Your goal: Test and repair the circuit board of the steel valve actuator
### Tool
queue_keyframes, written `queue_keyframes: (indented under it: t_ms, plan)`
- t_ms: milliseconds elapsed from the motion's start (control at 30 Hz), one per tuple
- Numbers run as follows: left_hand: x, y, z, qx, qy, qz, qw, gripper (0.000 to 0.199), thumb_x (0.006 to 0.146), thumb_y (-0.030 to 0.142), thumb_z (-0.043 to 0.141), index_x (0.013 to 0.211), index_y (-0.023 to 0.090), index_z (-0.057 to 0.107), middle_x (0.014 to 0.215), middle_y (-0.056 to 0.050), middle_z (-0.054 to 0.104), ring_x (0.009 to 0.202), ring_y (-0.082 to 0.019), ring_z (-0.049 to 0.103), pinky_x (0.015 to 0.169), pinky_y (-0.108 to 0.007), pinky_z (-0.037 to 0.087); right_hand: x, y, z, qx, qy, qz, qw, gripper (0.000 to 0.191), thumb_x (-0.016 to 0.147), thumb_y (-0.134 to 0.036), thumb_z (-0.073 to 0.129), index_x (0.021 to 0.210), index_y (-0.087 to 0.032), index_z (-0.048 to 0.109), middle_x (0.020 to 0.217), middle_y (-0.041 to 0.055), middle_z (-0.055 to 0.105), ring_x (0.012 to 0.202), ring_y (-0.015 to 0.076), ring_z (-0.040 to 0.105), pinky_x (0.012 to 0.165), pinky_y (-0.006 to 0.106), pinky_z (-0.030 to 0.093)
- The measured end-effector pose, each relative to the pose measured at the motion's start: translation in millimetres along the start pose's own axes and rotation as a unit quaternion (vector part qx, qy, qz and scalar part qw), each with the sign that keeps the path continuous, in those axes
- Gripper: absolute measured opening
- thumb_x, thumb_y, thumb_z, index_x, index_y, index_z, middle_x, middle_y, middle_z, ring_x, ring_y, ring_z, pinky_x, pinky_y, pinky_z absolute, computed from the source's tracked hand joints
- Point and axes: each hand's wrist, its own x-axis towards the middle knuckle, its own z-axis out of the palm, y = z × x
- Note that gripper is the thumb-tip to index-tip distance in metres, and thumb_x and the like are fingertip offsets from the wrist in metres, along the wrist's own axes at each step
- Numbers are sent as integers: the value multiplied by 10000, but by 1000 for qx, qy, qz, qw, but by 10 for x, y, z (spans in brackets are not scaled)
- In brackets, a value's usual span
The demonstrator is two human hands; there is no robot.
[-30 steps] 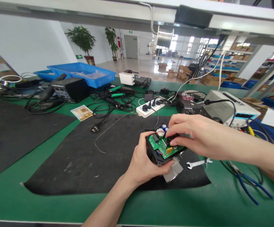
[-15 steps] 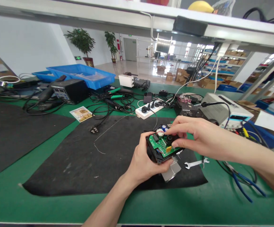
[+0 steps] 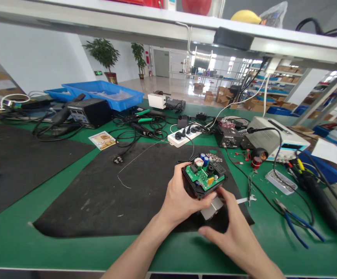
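My left hand (image 3: 181,197) grips the black housing from its left side, fingers behind and thumb along the front edge. A green circuit board (image 3: 202,174) with blue capacitors, a black round part and a yellow part faces up in the housing. Below it juts a silver metal block (image 3: 212,209). At the lower right, my right hand (image 3: 229,221) has thumb and fingers spread around the block's right side; its fingertips are near the housing's lower right corner, and contact is unclear. A wrench (image 3: 245,200) lies partly behind my right hand.
Blue-handled pliers (image 3: 294,223), a clear box of small parts (image 3: 281,182) and a soldering station (image 3: 229,137) are at right. A white power strip (image 3: 183,137) stands behind the black mat (image 3: 98,193). A shelf (image 3: 128,19) spans overhead.
My right hand has left the top of the board and moved down to the housing's lower right, its fingers now spread. My left hand keeps its hold. The view has shifted slightly.
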Motion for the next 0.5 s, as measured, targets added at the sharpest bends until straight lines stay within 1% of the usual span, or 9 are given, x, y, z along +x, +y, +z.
queue_keyframes:
  t_ms: [33,67,133,233,333,400,500]
  plan:
    - [-5,5,17,2,8,0,1000,787,640,404,876,1284,259,447,1130,-17,706,993,-213,711,878,-322,578,9,7,71,-11,-1,1,1000,1017,737,-432,860,1546,-264,267,1532,126,460,1416,326,466,1182,508,405]
    - [-7,10,31,3,16,-1,1000,785,642,407,875,1285,258,449,1129,-18,707,995,-214,712,880,-326,580,35,8,127,-16,4,5,1000,1025,730,-428,861,1542,-245,262,1525,139,472,1412,332,476,1179,515,410]
    - [-4,18,43,1,25,-3,1000,777,649,405,873,1284,259,452,1126,-17,707,1000,-215,712,882,-328,582,107,5,200,-16,24,18,999,955,741,-408,839,1507,-221,300,1461,147,540,1354,334,544,1130,513,462]
    - [17,19,19,-21,1,-2,1000,756,658,376,871,1279,263,457,1112,-11,716,989,-212,717,877,-324,591,172,-6,244,-14,39,25,999,852,749,-373,814,1453,-213,361,1392,134,604,1277,325,611,1064,491,515]
    - [20,16,-2,-37,-22,2,999,752,657,357,874,1280,266,462,1100,-8,726,991,-214,723,884,-324,597,146,-26,260,-11,46,29,998,837,767,-372,798,1460,-222,353,1391,124,614,1250,312,634,1040,473,531]
    - [-3,26,17,-37,-8,1,999,748,663,350,872,1284,266,462,1129,-13,722,1017,-215,721,897,-326,595,112,-41,264,-4,50,33,998,831,786,-373,786,1474,-232,341,1386,115,622,1229,303,650,1018,461,546]
    - [-54,57,78,-19,37,-13,999,735,670,368,873,1275,264,469,1162,-19,712,1048,-212,713,913,-326,589,80,-56,257,2,54,35,998,819,799,-375,782,1481,-236,350,1372,110,640,1210,300,664,1002,452,555]
